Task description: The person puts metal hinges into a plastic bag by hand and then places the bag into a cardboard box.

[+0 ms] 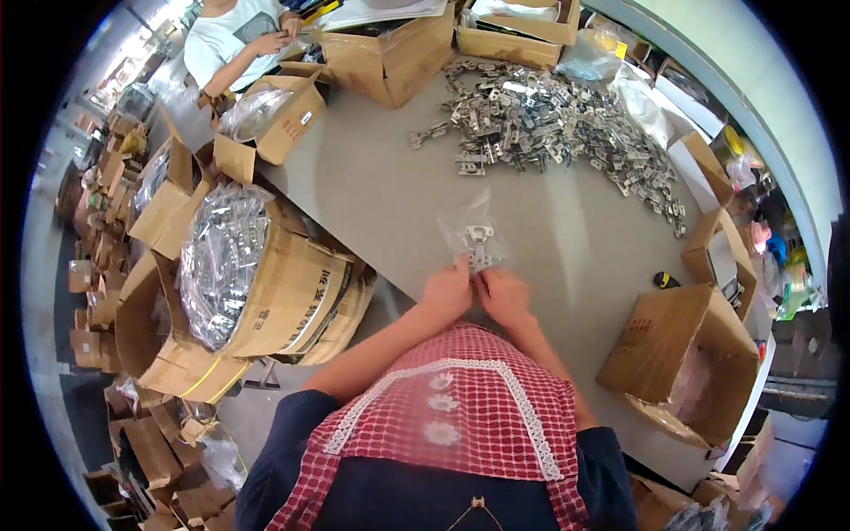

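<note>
A small clear plastic bag [476, 237] with metal hinges inside lies on the grey table [398, 190] just beyond my hands. My left hand [447, 290] and my right hand [503, 294] are side by side, both pinching the near edge of that bag. A large heap of loose metal hinges [549, 124] spreads across the far part of the table. My forearms reach up from a red checked apron at the lower edge.
An open cardboard box [686, 354] stands at my right, several more boxes [390, 53] at the far end. On my left a carton lined with plastic holds bagged hinges [221, 261]. Another person [235, 40] works at the far left. A small yellow-black object [666, 280] lies on the table.
</note>
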`<state>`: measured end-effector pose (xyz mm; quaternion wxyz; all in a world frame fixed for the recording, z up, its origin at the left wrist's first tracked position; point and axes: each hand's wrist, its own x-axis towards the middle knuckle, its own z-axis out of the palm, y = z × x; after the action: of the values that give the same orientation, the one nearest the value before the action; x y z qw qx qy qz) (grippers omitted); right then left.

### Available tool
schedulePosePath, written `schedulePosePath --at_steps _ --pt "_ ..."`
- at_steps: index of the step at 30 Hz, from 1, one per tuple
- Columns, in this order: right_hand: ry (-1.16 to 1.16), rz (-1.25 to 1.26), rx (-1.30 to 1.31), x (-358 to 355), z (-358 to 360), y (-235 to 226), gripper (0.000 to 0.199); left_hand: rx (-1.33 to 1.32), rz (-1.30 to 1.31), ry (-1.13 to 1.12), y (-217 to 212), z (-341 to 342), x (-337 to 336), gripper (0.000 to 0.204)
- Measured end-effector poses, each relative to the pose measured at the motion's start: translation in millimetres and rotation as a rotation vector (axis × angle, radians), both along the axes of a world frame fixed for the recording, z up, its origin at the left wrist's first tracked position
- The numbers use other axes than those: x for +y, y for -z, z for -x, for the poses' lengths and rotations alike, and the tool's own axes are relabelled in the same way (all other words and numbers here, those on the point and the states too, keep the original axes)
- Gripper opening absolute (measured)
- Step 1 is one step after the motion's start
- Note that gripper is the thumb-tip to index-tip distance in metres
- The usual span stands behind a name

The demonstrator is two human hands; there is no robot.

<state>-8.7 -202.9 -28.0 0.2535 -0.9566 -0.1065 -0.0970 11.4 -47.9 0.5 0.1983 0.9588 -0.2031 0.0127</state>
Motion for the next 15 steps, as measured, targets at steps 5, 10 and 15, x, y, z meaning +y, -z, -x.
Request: schedulePosePath --at_steps 5,10,15 --pt "-0.117 -0.078 -0.159 3 -6 -26 0.019 -0.014 -0.004 -0.103 3 -1 8 0.035" --pt "-0.038 -0.118 -0.184 6 -9 -6 0.025 0.041 0.024 -0.108 5 -5 8 0.033" --pt "-0.122 -0.12 -0.18 3 -6 6 0.039 0.13 0.08 -0.161 9 -8 10 0.037"
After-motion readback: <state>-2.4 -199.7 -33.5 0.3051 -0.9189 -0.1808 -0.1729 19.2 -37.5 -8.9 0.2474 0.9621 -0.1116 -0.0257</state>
